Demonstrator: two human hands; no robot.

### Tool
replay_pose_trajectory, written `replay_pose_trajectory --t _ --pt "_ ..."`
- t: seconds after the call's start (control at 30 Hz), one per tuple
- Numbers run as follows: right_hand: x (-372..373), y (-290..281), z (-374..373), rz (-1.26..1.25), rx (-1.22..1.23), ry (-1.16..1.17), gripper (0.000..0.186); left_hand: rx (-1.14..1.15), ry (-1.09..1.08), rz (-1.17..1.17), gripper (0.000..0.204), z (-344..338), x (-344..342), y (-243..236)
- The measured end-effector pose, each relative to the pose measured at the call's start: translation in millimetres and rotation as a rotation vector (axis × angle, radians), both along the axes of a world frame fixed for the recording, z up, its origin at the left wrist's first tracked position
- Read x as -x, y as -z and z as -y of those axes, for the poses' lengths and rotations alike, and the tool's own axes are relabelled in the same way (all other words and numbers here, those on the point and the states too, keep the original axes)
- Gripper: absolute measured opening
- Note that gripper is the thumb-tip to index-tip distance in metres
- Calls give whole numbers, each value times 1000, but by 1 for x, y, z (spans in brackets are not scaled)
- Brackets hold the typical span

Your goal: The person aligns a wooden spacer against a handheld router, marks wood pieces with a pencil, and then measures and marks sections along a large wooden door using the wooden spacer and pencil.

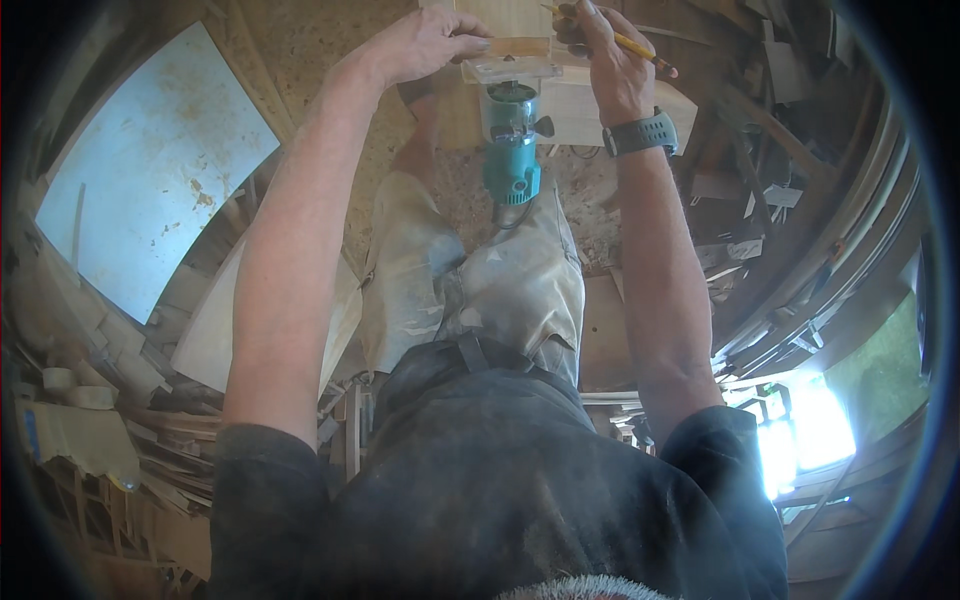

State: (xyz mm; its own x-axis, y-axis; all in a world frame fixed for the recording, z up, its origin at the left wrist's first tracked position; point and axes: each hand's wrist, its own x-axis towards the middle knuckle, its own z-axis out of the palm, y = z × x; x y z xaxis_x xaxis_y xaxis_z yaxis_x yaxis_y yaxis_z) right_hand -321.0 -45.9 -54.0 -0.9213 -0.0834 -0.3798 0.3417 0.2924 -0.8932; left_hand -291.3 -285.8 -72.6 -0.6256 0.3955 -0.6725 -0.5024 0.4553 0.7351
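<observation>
At the top of the view my left hand pinches the left end of a small flat strip of wood. The strip lies across the clear base plate of a teal trim router, whose body points toward me. My right hand, with a dark watch on its wrist, is closed around a yellow pencil. Its fingertips are close to the strip's right end; whether they touch it I cannot tell. The pencil's tip points left and its eraser end right.
Behind the router is a pale wooden block. A large white panel leans at the left, with stacked wood scraps below it. Offcuts and long curved strips crowd the right side. My legs are below the router.
</observation>
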Motion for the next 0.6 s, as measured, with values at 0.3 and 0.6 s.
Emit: replay_pose_trajectory --t 0.3,0.6 --pt "1 -11 5 100 102 -114 37 52 34 -54 38 1 4 -15" --pt "18 8 0 218 220 -339 35 -79 16 -150 36 4 0 -4"
